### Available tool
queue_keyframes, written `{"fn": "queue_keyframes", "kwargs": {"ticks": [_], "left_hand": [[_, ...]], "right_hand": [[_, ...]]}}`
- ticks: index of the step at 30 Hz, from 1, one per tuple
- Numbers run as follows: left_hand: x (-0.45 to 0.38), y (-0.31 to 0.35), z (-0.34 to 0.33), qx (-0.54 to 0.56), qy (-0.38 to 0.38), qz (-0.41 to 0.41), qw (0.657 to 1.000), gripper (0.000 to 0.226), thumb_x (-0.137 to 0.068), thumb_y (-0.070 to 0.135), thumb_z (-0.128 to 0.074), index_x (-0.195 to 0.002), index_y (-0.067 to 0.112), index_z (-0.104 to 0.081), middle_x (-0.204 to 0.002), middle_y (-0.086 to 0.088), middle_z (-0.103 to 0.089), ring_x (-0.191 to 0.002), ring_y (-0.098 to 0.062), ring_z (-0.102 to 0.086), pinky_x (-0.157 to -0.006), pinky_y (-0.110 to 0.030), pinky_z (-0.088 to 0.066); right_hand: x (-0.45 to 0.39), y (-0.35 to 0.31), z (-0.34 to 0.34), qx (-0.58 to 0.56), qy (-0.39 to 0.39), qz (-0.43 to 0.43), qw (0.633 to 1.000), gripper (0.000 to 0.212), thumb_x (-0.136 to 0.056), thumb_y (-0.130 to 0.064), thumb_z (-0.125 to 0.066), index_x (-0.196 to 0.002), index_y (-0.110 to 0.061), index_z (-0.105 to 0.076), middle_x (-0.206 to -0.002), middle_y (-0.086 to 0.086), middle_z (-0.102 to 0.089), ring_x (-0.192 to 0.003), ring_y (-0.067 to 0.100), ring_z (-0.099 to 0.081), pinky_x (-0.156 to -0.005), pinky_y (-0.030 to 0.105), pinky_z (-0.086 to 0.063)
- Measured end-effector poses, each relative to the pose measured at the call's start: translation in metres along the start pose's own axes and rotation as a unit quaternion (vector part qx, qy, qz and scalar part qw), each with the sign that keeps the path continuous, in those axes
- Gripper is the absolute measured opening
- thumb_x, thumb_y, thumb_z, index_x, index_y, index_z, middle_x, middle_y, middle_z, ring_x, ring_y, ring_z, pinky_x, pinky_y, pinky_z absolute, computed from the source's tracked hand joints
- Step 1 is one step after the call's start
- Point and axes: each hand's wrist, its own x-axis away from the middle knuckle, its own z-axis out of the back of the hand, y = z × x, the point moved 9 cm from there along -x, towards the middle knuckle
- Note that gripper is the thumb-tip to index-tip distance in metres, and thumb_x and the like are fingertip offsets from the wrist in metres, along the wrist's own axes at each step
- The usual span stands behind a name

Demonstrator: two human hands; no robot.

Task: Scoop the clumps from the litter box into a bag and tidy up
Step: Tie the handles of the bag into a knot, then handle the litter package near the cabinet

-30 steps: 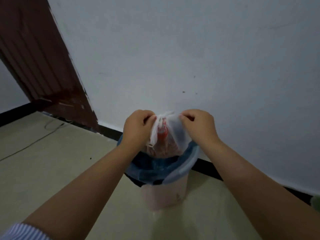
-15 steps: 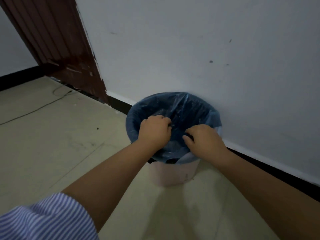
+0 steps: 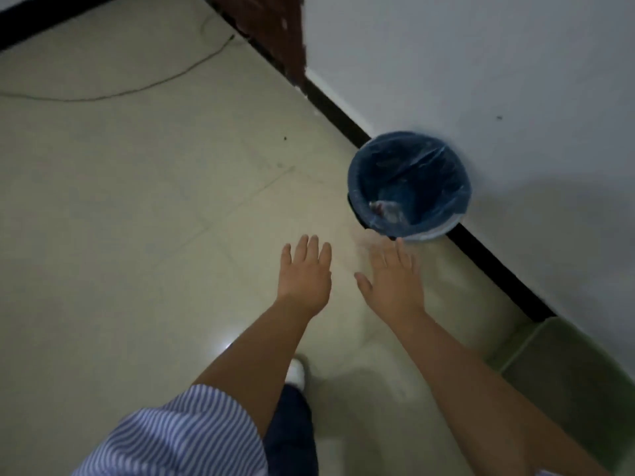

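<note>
A round bin (image 3: 417,236) lined with a blue plastic bag (image 3: 443,187) stands on the floor against the white wall. The tied white bag (image 3: 388,211) with brownish contents lies at the bottom of the bin. My left hand (image 3: 305,273) and my right hand (image 3: 395,276) hover over the floor in front of the bin, fingers straight and spread, holding nothing. The right hand's fingertips are near the bin's front rim.
A green litter box (image 3: 567,372) shows at the lower right edge by the wall. A thin cable (image 3: 137,91) runs across the tiled floor at the upper left. A dark wooden door frame (image 3: 271,32) meets the black skirting board (image 3: 498,269). My foot (image 3: 295,372) is below.
Both hands let go of the tied white bag, which now lies inside the bin. The hands pulled back out of the bin and opened flat. The view backed away.
</note>
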Motion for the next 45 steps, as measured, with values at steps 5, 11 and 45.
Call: {"fn": "queue_keyframes", "kwargs": {"ticks": [5, 11, 45], "left_hand": [[0.125, -0.126, 0.037, 0.051, -0.068, 0.096, 0.992, 0.055, -0.102, 0.032, -0.024, -0.150, 0.012, -0.006, -0.158, -0.010, -0.003, -0.145, -0.026, 0.000, -0.116, -0.046, -0.002], [0.221, -0.260, 0.107, 0.128, -0.053, 0.194, 0.971, 0.053, -0.101, 0.034, -0.027, -0.149, 0.013, -0.015, -0.157, -0.009, -0.008, -0.145, -0.025, -0.005, -0.115, -0.043, -0.006], [0.104, -1.032, 0.307, 0.272, 0.062, 0.488, 0.827, 0.041, -0.099, 0.033, -0.033, -0.135, 0.013, -0.036, -0.147, -0.008, -0.030, -0.137, -0.026, -0.022, -0.111, -0.041, -0.019]], "right_hand": [[0.061, -0.131, 0.047, 0.041, -0.109, 0.075, 0.990, 0.057, -0.098, -0.041, -0.027, -0.148, -0.019, -0.012, -0.158, 0.005, -0.003, -0.146, 0.024, 0.001, -0.118, 0.043, -0.002], [0.087, -0.302, 0.121, 0.020, -0.130, 0.166, 0.977, 0.055, -0.098, -0.038, -0.030, -0.147, -0.016, -0.018, -0.157, 0.006, -0.012, -0.145, 0.021, -0.008, -0.118, 0.040, -0.007], [-0.291, -1.094, 0.287, 0.200, -0.080, 0.484, 0.848, 0.048, -0.095, -0.032, -0.038, -0.139, -0.013, -0.034, -0.141, 0.006, -0.039, -0.132, 0.024, -0.032, -0.106, 0.035, -0.029]]}}
